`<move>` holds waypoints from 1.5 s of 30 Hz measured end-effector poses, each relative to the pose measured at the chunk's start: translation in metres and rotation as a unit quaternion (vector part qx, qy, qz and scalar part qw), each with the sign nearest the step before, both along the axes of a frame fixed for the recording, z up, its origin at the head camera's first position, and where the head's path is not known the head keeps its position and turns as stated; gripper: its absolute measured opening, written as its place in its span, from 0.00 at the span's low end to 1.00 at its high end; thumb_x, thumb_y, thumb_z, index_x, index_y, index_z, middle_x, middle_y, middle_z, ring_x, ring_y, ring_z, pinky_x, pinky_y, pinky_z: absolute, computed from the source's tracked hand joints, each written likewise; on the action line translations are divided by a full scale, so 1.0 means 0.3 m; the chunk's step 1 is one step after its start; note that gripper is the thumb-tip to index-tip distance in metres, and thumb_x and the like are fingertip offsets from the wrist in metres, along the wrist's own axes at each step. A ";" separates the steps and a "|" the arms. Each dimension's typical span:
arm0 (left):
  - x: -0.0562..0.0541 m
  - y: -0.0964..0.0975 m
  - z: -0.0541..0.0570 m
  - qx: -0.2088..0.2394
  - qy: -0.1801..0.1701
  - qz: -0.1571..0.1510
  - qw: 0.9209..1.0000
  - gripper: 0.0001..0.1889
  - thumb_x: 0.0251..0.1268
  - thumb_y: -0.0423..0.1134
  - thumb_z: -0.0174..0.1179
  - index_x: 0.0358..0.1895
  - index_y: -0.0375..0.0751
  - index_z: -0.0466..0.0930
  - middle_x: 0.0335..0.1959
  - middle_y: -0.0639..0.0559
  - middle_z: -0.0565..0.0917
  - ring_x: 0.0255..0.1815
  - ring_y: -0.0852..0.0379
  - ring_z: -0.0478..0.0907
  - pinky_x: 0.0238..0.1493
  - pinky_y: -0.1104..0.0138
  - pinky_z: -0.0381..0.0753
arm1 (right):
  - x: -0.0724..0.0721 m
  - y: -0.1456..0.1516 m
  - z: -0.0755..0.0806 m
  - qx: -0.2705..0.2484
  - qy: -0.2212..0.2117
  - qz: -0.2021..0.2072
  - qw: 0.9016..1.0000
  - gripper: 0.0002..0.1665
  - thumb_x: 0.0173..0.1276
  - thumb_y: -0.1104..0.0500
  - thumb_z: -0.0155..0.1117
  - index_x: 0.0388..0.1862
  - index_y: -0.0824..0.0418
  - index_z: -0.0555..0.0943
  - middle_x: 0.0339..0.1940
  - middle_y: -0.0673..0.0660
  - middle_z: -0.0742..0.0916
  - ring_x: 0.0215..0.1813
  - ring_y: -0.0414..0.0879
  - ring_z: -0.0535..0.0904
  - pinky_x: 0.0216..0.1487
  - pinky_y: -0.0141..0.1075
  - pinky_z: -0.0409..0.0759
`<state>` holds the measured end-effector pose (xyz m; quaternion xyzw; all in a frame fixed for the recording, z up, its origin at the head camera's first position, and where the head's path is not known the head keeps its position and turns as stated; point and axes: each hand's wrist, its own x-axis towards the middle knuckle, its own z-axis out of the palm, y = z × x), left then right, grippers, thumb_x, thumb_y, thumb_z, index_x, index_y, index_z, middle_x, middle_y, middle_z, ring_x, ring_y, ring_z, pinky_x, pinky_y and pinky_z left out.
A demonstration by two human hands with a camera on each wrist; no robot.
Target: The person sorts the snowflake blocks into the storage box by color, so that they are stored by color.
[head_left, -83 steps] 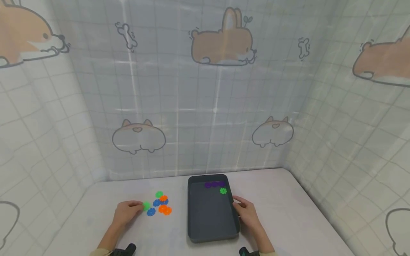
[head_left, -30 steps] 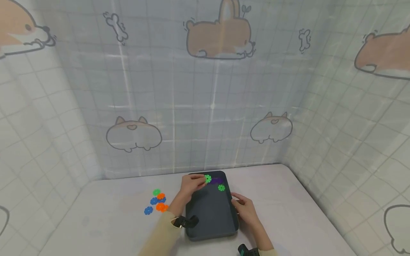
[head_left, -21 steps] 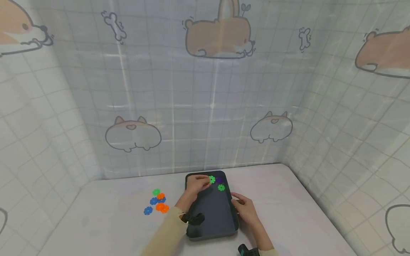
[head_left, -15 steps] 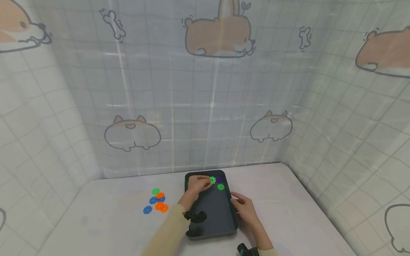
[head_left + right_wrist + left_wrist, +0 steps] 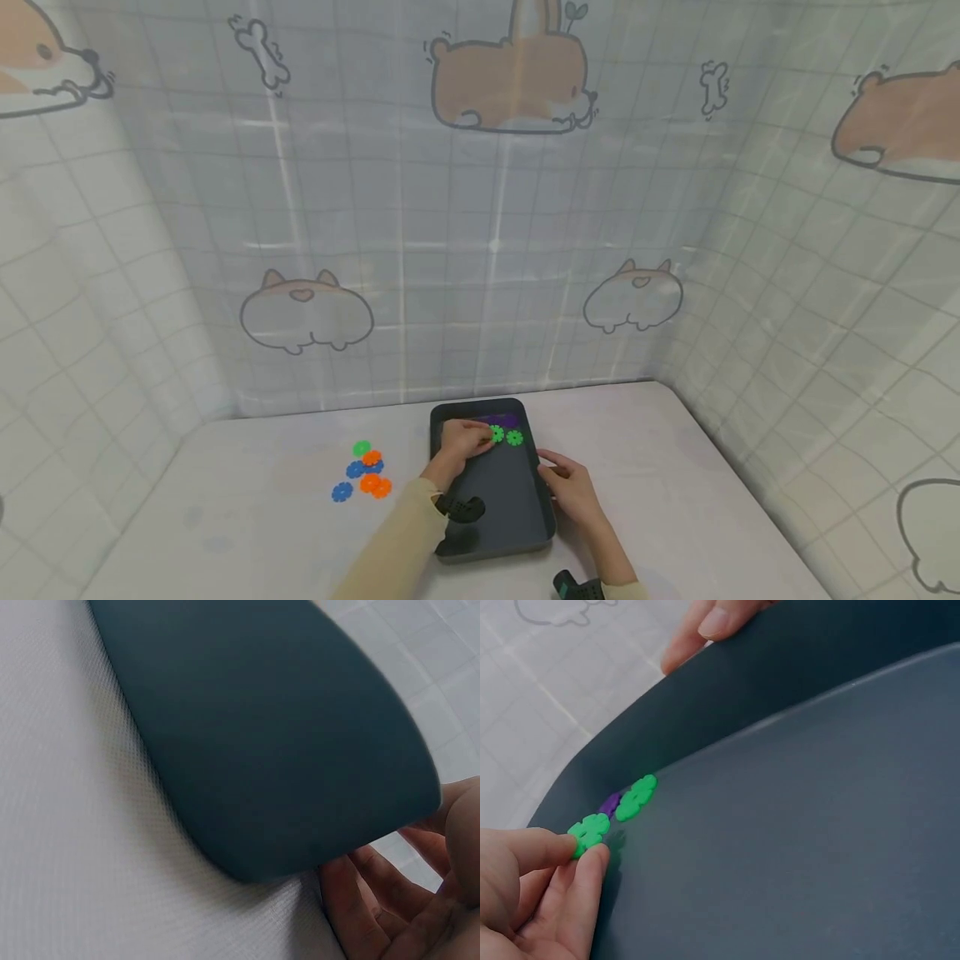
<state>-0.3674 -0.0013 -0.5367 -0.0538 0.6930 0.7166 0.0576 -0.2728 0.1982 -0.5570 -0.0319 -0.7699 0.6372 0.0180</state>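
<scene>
Between thumb and fingers, my left hand point(image 5: 465, 440) pinches a green flower-shaped plastic disc point(image 5: 589, 831) inside the far part of a dark grey tray point(image 5: 491, 500). Beside it, a second green disc point(image 5: 514, 437) lies on the tray floor near the right wall. Purple discs point(image 5: 510, 421), partly hidden, sit along the tray's far end. My right hand point(image 5: 572, 487) is at the tray's right side, gripping its edge; in the right wrist view the thumb is by the rim and the fingers point(image 5: 390, 889) are against the outer wall.
Left of the tray, loose discs lie on the white table point(image 5: 255, 500): a green disc point(image 5: 362, 448), orange discs point(image 5: 371, 483) and blue discs point(image 5: 342, 492), some overlapping. A patterned curtain point(image 5: 420, 208) hangs behind and at both sides.
My left hand took a green disc from the loose group and carried it right into the tray. Lately it has shifted slightly nearer, beside the other green disc. My right hand stays at the tray.
</scene>
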 end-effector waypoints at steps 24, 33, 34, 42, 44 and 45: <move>-0.005 0.028 -0.031 -0.124 0.064 0.016 0.990 0.09 0.50 0.23 0.63 0.37 0.25 0.85 0.34 0.39 0.83 0.27 0.55 0.84 0.29 0.68 0.85 | 0.000 -0.002 0.004 -0.002 -0.004 -0.003 1.000 0.23 0.72 0.57 0.60 0.64 0.62 0.76 0.45 0.63 0.85 0.36 0.50 0.84 0.35 0.42 0.84; -0.017 0.044 -0.024 -0.217 0.083 0.034 0.972 0.04 0.49 0.25 0.66 0.28 0.34 0.88 0.27 0.46 0.84 0.19 0.58 0.82 0.22 0.68 0.83 | -0.001 0.001 0.000 -0.005 0.008 0.005 1.000 0.23 0.73 0.57 0.59 0.64 0.63 0.76 0.44 0.63 0.86 0.35 0.51 0.84 0.36 0.42 0.85; -0.017 0.045 -0.025 -0.221 0.085 0.036 0.971 0.04 0.48 0.25 0.66 0.28 0.33 0.88 0.26 0.46 0.84 0.18 0.58 0.82 0.22 0.68 0.83 | -0.002 0.002 -0.001 -0.004 0.008 0.005 1.000 0.23 0.73 0.58 0.59 0.64 0.63 0.76 0.44 0.63 0.86 0.35 0.51 0.84 0.36 0.42 0.85; -0.013 0.042 -0.029 -0.223 0.094 0.042 0.969 0.04 0.48 0.25 0.66 0.28 0.33 0.88 0.22 0.46 0.84 0.17 0.58 0.81 0.20 0.68 0.82 | -0.004 0.001 -0.005 -0.003 0.000 0.004 1.000 0.23 0.73 0.57 0.60 0.64 0.62 0.76 0.44 0.63 0.85 0.36 0.51 0.84 0.37 0.42 0.85; -0.009 0.040 -0.031 -0.225 0.099 0.044 0.968 0.04 0.48 0.24 0.66 0.27 0.33 0.88 0.20 0.47 0.84 0.16 0.58 0.80 0.20 0.68 0.81 | -0.004 0.001 -0.006 -0.002 -0.002 0.004 1.000 0.23 0.72 0.56 0.60 0.64 0.62 0.76 0.44 0.62 0.85 0.36 0.50 0.84 0.37 0.43 0.85; -0.007 0.039 -0.032 -0.227 0.102 0.045 0.967 0.04 0.49 0.25 0.65 0.27 0.33 0.88 0.20 0.48 0.83 0.16 0.58 0.80 0.20 0.68 0.81 | -0.005 0.001 -0.007 -0.002 -0.002 0.003 1.000 0.23 0.72 0.56 0.60 0.64 0.62 0.76 0.44 0.62 0.85 0.36 0.50 0.84 0.37 0.43 0.85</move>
